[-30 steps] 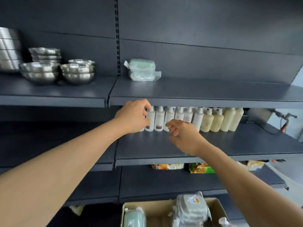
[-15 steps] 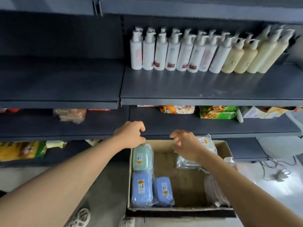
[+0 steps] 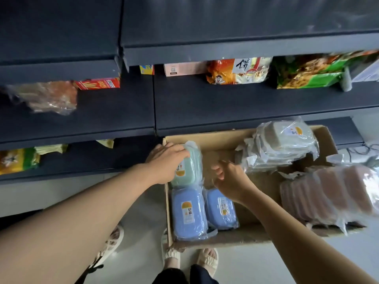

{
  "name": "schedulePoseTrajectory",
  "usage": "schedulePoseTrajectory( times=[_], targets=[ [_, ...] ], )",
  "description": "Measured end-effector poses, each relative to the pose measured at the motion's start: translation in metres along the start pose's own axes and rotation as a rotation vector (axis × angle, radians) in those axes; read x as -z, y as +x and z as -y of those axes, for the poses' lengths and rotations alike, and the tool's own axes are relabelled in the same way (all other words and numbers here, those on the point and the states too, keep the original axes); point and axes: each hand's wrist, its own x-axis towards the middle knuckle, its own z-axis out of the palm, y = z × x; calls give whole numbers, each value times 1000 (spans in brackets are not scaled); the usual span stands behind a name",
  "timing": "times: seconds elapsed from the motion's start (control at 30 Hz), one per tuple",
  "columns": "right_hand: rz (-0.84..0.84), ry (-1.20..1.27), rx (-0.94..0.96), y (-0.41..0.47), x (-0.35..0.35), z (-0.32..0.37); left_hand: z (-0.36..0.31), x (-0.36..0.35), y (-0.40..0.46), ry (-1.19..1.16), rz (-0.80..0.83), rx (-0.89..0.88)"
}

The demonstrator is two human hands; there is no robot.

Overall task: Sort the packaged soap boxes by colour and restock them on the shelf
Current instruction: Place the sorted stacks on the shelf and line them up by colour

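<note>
A cardboard box (image 3: 229,237) on the floor holds plastic-wrapped soap boxes. My left hand (image 3: 166,162) lies over the green soap box (image 3: 189,171) at the box's near-left corner, fingers curled round its top edge. Below it lie two blue soap boxes (image 3: 188,212), side by side. My right hand (image 3: 229,181) hovers over the middle of the box with fingers loosely curled, holding nothing. A stack of grey soap boxes (image 3: 287,140) fills the far right, and pink soap boxes (image 3: 332,193) lie at the right side.
Dark shelves (image 3: 246,103) rise behind the box, with snack bags (image 3: 238,70) and a red carton (image 3: 98,84) at their back. My sandalled feet (image 3: 207,259) stand on the pale floor just before the box. Cables lie at the far right.
My view has dropped from the upper shelves to the box on the floor. Both hands came down into the box, and my left hand has landed on the green soap box.
</note>
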Motion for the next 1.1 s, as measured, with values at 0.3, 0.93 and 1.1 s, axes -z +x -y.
schedulePoseTrajectory(
  times=[0.3,0.93,1.1],
  targets=[
    [-81,38,-104,41,-33,-32,18,-26,55,447,222,-331],
    [-88,124,-135,59,-46,-52,8,-14,93,544,285,-389],
    [-68,159,-139,55,-43,-56,5,0,90,485,289,-407]
  ],
)
